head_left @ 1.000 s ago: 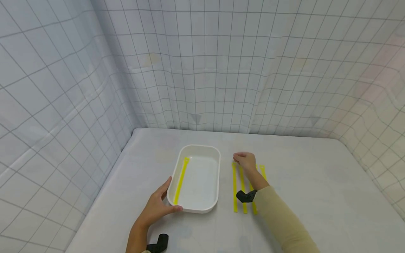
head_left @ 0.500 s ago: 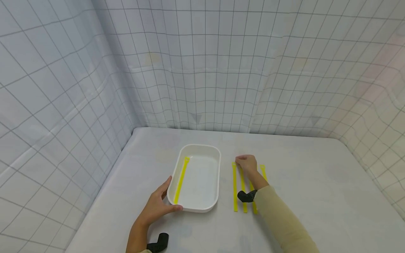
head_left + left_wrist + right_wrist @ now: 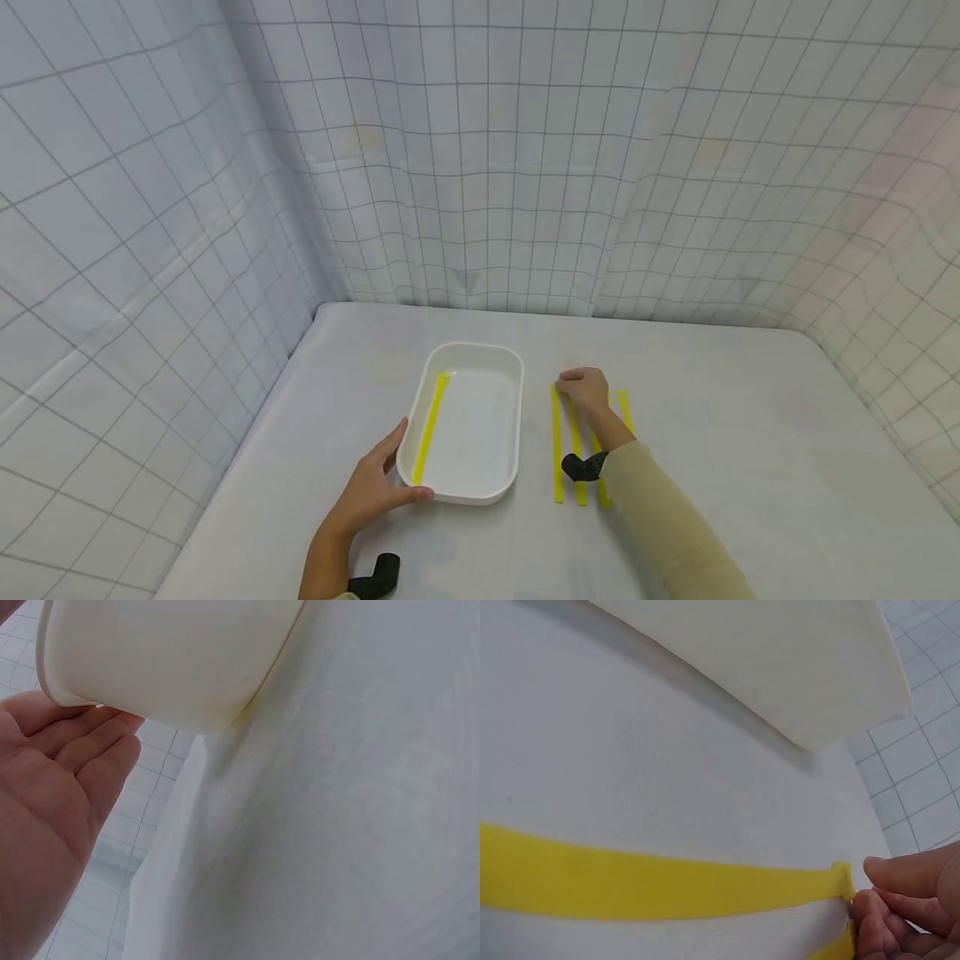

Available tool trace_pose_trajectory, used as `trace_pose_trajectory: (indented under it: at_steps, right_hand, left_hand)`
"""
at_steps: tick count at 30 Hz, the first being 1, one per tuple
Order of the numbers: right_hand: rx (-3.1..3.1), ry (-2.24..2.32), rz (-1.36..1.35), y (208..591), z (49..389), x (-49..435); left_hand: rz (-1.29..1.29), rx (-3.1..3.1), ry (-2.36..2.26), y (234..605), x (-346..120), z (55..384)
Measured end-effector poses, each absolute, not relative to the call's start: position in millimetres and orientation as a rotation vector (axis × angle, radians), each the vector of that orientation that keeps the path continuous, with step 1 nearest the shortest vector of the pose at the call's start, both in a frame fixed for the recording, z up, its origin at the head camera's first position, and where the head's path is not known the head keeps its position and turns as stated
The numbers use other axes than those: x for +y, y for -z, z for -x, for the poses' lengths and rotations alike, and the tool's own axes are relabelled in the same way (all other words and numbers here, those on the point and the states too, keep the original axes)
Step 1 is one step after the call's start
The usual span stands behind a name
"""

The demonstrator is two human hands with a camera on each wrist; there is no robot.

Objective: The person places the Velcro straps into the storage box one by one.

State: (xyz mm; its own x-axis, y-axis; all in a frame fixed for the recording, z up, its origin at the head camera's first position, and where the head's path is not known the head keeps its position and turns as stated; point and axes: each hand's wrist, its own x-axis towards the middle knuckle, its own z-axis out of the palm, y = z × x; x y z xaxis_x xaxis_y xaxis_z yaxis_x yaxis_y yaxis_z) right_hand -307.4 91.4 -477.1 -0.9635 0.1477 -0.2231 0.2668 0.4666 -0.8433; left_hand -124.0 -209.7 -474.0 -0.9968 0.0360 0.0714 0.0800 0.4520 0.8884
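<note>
A white rectangular tray (image 3: 480,442) stands on the white-covered table, and a flat yellow strap (image 3: 429,433) with a small square loop end lies along its left inside. My left hand (image 3: 369,492) rests at the tray's near left corner, thumb along the near rim. Its fairly straight fingers (image 3: 101,746) touch the rim in the left wrist view. My right hand (image 3: 587,388) is at the far end of the leftmost loose yellow strap (image 3: 557,450), fingertips bent beside its loop end. Whether they pinch it cannot be told.
Right of the tray, more yellow straps, including a middle strap (image 3: 576,433) and the rightmost strap (image 3: 624,407), lie side by side, partly under my right arm. A grid-patterned curtain (image 3: 525,167) surrounds the table on the back and sides.
My right hand has shifted slightly right and nearer, then a touch back left at the leftmost strap's end. The left hand and tray stay in place.
</note>
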Motion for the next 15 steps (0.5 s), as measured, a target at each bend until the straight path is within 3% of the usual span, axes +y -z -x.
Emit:
trace_pose_trajectory:
  at_steps: [15]
  right_hand:
    - [2.786, 1.025, -0.096, 468.3, 310.7, 85.3]
  left_hand:
    - [0.101, -2.630, 1.667, 469.5, -209.9, 121.9]
